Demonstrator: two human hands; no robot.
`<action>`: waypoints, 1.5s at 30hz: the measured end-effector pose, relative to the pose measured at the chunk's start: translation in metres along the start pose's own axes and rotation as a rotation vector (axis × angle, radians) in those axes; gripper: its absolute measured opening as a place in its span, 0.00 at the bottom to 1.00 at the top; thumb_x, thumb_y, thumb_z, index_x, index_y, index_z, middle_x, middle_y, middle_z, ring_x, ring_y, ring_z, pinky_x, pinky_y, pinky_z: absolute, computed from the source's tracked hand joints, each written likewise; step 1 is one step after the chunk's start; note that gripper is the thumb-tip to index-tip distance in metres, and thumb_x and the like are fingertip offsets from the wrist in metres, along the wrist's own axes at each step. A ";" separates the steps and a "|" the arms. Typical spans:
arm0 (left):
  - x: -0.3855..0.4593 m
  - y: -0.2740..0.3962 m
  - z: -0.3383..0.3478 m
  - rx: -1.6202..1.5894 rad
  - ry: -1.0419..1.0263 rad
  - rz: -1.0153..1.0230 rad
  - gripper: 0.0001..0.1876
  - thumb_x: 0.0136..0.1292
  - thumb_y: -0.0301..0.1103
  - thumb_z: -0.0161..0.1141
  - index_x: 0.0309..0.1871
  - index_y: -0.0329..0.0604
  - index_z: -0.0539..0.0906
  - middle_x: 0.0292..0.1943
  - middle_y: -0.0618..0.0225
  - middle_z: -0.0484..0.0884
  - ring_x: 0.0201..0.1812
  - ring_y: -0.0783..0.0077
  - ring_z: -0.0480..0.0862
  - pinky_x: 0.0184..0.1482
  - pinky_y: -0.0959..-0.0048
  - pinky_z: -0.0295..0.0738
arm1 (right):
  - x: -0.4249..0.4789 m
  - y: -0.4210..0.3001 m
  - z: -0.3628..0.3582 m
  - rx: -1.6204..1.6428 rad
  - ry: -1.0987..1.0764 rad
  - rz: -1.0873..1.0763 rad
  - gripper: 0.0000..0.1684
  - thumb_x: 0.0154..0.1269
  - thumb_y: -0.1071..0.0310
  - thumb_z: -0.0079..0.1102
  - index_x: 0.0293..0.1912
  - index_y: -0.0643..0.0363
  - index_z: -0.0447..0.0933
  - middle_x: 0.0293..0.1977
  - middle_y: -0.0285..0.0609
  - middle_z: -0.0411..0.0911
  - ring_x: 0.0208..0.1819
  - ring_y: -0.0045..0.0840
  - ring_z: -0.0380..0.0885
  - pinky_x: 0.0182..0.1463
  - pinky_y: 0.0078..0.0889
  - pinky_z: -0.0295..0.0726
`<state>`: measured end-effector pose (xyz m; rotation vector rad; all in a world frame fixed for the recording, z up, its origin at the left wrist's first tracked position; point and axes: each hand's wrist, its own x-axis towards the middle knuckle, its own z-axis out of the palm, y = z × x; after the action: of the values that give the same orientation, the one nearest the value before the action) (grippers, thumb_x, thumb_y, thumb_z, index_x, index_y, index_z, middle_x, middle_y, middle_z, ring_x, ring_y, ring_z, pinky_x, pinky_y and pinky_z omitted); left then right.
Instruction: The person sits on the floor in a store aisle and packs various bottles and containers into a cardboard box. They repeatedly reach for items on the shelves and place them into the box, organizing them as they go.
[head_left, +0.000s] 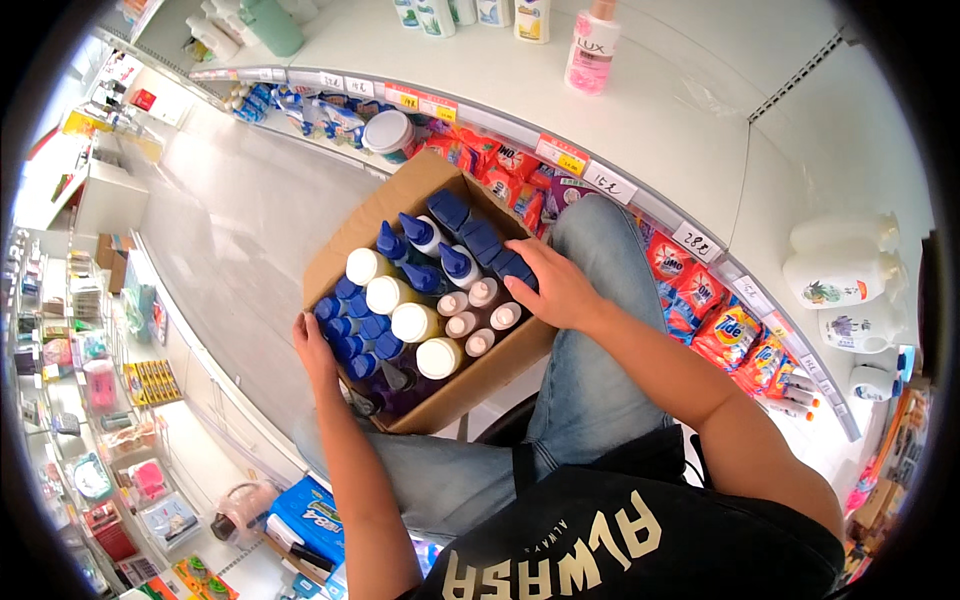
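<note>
An open cardboard box (480, 382), packed with upright bottles, sits between my bent knees. My left hand (313, 349) grips its left side, fingertips over the rim. Across the right rim, my right hand (559, 285) has its fingers and thumb spread on square dark-blue caps (480, 240); whether it grips a cap is hidden. Inside are pointed blue nozzle caps (455, 260), large cream screw caps (416, 322), pale pink pump tops (484, 292) and small blue caps (373, 327). Purplish bottles (397, 394) fill the near corner, partly in shadow.
Before me, a white shelf (675, 97) carries a pink LUX pump bottle (594, 49) and white jugs (840, 281). Below its price-tag edge lie red detergent bags (697, 289) and a white-lidded tub (388, 135). The aisle floor (225, 210) runs left, past a stocked rack (97, 420).
</note>
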<state>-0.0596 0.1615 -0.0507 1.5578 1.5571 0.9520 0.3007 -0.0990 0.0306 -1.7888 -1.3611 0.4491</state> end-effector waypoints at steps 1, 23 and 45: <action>0.002 -0.005 -0.002 0.025 0.018 0.001 0.25 0.78 0.47 0.54 0.60 0.30 0.78 0.54 0.55 0.83 0.55 0.66 0.80 0.62 0.67 0.72 | 0.000 0.000 0.001 0.002 0.023 -0.014 0.27 0.70 0.58 0.61 0.61 0.64 0.72 0.56 0.54 0.76 0.55 0.49 0.78 0.58 0.44 0.79; -0.034 0.011 -0.001 0.095 0.289 0.022 0.17 0.73 0.41 0.56 0.44 0.32 0.85 0.38 0.55 0.87 0.40 0.61 0.85 0.47 0.64 0.78 | -0.043 -0.051 0.020 0.144 -0.178 -0.407 0.12 0.64 0.67 0.63 0.27 0.57 0.71 0.22 0.44 0.75 0.21 0.41 0.75 0.27 0.44 0.74; -0.158 -0.234 0.018 -0.028 -0.423 -0.894 0.22 0.65 0.46 0.59 0.47 0.33 0.87 0.46 0.42 0.86 0.50 0.40 0.86 0.51 0.50 0.80 | -0.116 -0.051 0.190 -0.066 -1.559 -0.009 0.35 0.76 0.39 0.46 0.57 0.63 0.80 0.56 0.62 0.79 0.58 0.55 0.78 0.61 0.57 0.76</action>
<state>-0.1515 0.0049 -0.2677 0.7927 1.6474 0.1277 0.0952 -0.1269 -0.0651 -1.3171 -2.3043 2.0566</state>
